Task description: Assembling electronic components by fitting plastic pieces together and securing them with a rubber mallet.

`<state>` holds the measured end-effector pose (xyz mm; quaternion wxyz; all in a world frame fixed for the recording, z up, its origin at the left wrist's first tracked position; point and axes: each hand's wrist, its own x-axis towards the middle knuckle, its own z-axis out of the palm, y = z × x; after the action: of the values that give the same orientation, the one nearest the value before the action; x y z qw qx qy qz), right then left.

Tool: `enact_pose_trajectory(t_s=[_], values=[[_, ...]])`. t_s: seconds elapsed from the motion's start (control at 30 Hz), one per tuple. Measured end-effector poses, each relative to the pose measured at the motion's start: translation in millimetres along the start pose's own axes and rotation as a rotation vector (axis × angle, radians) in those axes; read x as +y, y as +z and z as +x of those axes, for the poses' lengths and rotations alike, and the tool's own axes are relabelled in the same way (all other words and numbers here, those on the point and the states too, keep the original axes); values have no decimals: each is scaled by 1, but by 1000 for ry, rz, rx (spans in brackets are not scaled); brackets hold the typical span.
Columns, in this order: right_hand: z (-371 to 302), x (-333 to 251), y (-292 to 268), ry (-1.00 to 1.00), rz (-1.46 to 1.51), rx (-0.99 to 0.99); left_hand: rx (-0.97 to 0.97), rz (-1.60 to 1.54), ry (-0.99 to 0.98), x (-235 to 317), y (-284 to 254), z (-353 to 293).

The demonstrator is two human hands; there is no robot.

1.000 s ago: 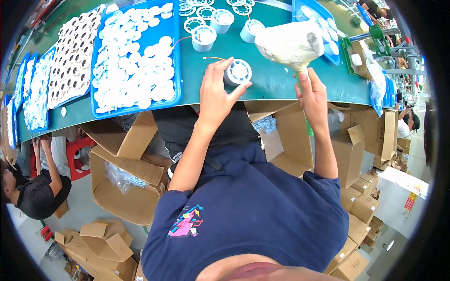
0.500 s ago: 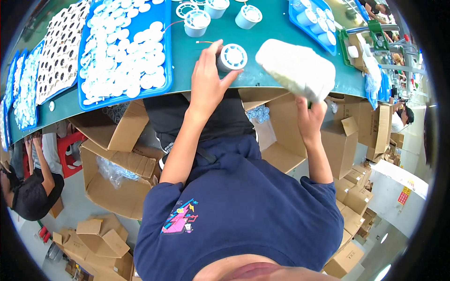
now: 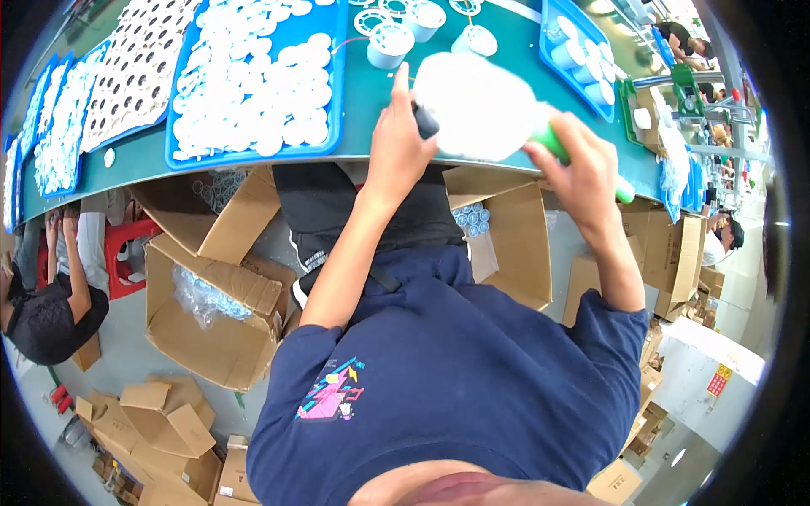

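Note:
My left hand (image 3: 401, 143) is closed around the side of a small grey-white cylindrical motor housing (image 3: 426, 122) near the front edge of the green table (image 3: 363, 110). Most of that housing is hidden behind the white, bulky head of a mallet (image 3: 477, 105), which is blurred by motion. Its green handle (image 3: 550, 142) is gripped in my right hand (image 3: 586, 164), to the right. The mallet head overlaps the housing in view; whether they touch I cannot tell. Just beyond stand similar white housings (image 3: 390, 48) with ring-shaped tops, and a thin wire.
A blue tray (image 3: 338, 101) heaped with white discs lies at left, beside a white sheet with dark round parts (image 3: 139, 63). Another blue tray (image 3: 550, 61) of white cups sits at right. Open cardboard boxes (image 3: 519, 244) stand under the table. A person (image 3: 55, 312) sits at far left.
The mallet has swung left from beside the housing to in front of it, covering its top. My left hand keeps its hold. The whole view has shifted slightly.

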<state>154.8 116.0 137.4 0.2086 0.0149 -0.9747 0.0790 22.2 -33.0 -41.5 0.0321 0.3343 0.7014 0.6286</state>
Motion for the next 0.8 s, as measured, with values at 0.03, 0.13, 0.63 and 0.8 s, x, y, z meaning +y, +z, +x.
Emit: enact_pose_trajectory(t_s=[0.03,0.13,0.63,0.8], values=[[3,0,2,3,-10,-16,-3,22,-27,1,2,-2],[17,8,8,18,-147,-184,21,18,6,4,1,-3],[-3,28,13,478,105,-192,-46,55,-82,17,-4,-3],[-38,69,1,915,446,-447,-46,56,-91,17,-6,-6]])
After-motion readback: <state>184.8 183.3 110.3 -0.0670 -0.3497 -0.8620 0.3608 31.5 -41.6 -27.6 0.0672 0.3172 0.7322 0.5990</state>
